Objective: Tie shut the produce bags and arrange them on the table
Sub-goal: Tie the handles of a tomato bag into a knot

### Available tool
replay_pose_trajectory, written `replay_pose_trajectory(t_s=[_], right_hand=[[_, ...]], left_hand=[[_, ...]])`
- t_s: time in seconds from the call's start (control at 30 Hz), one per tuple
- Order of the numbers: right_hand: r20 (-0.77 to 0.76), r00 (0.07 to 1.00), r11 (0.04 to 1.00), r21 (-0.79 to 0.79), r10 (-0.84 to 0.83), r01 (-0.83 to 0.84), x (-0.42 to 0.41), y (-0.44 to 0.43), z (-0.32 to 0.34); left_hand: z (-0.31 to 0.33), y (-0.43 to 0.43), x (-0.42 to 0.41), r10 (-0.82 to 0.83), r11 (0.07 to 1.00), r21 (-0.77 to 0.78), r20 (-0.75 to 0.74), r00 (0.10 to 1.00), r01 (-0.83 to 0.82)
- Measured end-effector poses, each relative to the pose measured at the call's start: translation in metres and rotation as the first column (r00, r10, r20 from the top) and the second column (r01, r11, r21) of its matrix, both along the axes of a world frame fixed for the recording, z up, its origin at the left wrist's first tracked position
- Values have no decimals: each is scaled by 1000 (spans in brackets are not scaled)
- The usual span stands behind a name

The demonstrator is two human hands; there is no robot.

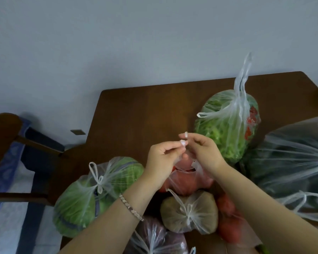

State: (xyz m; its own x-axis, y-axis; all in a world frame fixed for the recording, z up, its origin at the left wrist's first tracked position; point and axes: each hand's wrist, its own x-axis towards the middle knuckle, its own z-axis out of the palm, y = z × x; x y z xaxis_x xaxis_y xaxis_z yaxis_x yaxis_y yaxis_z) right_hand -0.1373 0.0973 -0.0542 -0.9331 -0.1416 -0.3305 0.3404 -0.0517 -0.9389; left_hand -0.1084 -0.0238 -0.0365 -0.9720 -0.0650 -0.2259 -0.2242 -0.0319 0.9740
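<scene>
Pinching the top of the red-produce bag (185, 182) at its 12 o'clock, left hand (161, 158) and right hand (205, 153) were mid-tie; next move judged: cross and cinch.

One left hand (160, 158) and one right hand (206, 153) above one brown wooden table (136, 110) bearing at least six thin clear plastic bags: two of greens, the cabbage bag (77, 208) left and the leafy bag (222, 136) beyond; one red-filled bag (184, 182) beneath; one tan-filled bag (173, 211) and one purple-filled bag (158, 235) between the forearms; one dark-filled bag (297, 158) right.
</scene>
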Motion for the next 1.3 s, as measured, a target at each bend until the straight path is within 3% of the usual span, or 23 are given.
replay_pose_trajectory(t_s=[0.17,0.37,0.43,0.53,0.6,0.67,0.77,0.9,1.03,1.17,1.23,1.3], right_hand=[[116,991,983,-159,-70,88,-1,0,-7],[64,998,981,-194,-11,23,3,13,-6],[-17,1000,993,-113,18,-20,7,17,-5],[-85,996,999,20,33,-31,12,19,-7],[-9,999,998,-36,-44,43,13,18,-9],[103,984,985,-82,-144,152,12,17,-12],[188,949,967,7,-252,256,11,12,-23],[45,988,927,354,-147,122,18,3,-34],[-159,986,845,534,53,40,28,1,-31],[-148,974,914,393,172,-102,33,6,-25],[-174,980,981,182,95,-63,34,10,-23],[-220,975,997,76,23,-6,35,13,-22]], left_hand=[[-9,-1,-12,66,974,192,277,959,-123],[-17,3,-21,52,911,350,425,904,-217],[-19,2,-21,42,906,362,440,897,-220],[-22,3,-16,10,954,270,395,918,-126],[-24,4,-12,-17,983,179,296,955,-38],[-28,1,-10,-58,998,-23,149,987,63],[-35,-5,0,-173,951,-255,24,985,173],[-43,-8,14,-166,900,-422,-112,980,105],[-44,-9,11,-88,913,-407,-113,990,34],[-42,-8,4,-1,919,-391,-102,995,-39],[-41,-7,2,22,923,-382,-90,996,-55],[-39,-6,1,20,922,-384,-80,997,-49]])
